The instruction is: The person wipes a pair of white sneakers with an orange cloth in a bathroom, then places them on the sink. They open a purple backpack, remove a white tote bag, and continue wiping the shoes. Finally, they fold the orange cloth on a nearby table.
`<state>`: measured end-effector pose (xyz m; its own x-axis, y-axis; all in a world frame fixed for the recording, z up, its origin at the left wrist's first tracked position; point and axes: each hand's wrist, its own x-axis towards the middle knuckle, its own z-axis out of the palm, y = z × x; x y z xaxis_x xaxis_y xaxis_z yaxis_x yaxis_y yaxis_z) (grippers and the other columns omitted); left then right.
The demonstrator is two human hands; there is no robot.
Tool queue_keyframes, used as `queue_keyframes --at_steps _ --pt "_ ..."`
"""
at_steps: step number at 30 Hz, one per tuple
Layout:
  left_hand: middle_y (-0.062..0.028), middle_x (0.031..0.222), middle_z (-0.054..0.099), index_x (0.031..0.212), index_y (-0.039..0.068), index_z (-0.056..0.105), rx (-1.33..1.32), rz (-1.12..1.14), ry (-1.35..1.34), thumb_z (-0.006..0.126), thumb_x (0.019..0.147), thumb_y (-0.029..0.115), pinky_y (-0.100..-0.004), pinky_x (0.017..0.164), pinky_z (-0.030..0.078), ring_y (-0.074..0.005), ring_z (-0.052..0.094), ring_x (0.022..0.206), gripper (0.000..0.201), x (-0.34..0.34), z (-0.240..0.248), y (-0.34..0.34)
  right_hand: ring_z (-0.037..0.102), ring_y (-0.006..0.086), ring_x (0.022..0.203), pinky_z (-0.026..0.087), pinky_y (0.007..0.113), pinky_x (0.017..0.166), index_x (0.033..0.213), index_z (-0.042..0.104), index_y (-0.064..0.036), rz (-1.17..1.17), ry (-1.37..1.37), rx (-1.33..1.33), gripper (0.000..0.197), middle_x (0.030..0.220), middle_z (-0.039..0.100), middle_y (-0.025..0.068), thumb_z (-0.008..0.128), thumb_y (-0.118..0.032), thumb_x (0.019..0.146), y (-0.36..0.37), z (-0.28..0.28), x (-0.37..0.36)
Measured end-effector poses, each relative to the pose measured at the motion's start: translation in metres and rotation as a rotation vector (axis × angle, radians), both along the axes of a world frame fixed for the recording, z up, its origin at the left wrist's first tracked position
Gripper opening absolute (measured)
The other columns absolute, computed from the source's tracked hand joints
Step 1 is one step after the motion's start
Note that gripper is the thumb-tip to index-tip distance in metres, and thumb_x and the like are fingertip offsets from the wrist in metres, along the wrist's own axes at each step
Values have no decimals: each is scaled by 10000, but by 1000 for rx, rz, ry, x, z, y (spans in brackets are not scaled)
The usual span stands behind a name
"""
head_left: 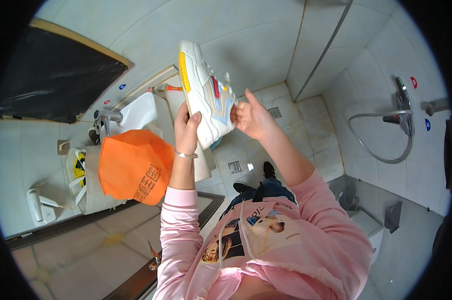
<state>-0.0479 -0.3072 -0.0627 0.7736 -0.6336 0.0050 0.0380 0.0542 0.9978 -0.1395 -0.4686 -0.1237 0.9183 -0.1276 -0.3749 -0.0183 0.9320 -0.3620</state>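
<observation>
A chunky white sneaker (pixel 204 97) with yellow, red, beige and light-blue parts is held up in front of me, its toe pointing away. My left hand (pixel 187 131) grips it along the sole near the heel, thumb on the side. At the shoe's right edge, by the ankle opening, is my right hand (pixel 253 117). Its thumb stands out and its fingers are spread, with the fingertips at the shoe's edge and partly hidden there.
To the left, an orange bag (pixel 136 162) sits before a white washbasin (pixel 138 112) with a tap (pixel 108 117). A hairdryer (pixel 35 205) hangs at far left. On the right wall is a shower hose (pixel 381 159). Floor drains (pixel 234 167) and a toilet (pixel 368 225) are also in view.
</observation>
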Motion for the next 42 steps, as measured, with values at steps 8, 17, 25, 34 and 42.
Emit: queue_keyframes --at_steps 8,17,25,34,42 --pt "-123 1087 571 1312 -13 489 295 -288 -484 767 555 183 -322 942 417 -229 546 1042 830 13 30 -8 555 282 1167 441 464 1003 1271 510 -25 19 -183 253 476 1279 566 140 446 -388 971 -9 3 10" --pt "-91 1135 549 1353 2 460 369 -388 -506 748 566 174 -310 968 404 -199 535 1064 856 22 22 -28 608 281 1084 492 470 951 1244 524 -7 30 -16 204 431 1242 588 149 373 -327 999 -33 14 19" --pt "-82 1065 544 1349 33 478 389 -408 -512 740 572 155 -302 942 408 -191 528 1032 829 34 11 -69 591 288 1104 487 465 953 1252 511 -9 -60 43 122 398 1239 582 165 407 -289 988 -61 4 30" --pt "-114 1123 531 1365 28 450 232 -353 -353 718 674 114 -314 963 423 -225 546 1072 746 25 -24 -97 569 285 1131 476 456 957 1276 484 -25 -206 88 64 433 1265 558 156 385 -343 999 -84 -6 35" --pt "-166 1199 591 1270 -75 456 -59 62 505 446 922 309 -356 909 487 -259 605 1068 519 32 -42 -95 526 289 1138 220 383 1125 1226 538 -49 -148 -112 -1011 530 1135 616 81 413 -487 953 -57 -9 1"
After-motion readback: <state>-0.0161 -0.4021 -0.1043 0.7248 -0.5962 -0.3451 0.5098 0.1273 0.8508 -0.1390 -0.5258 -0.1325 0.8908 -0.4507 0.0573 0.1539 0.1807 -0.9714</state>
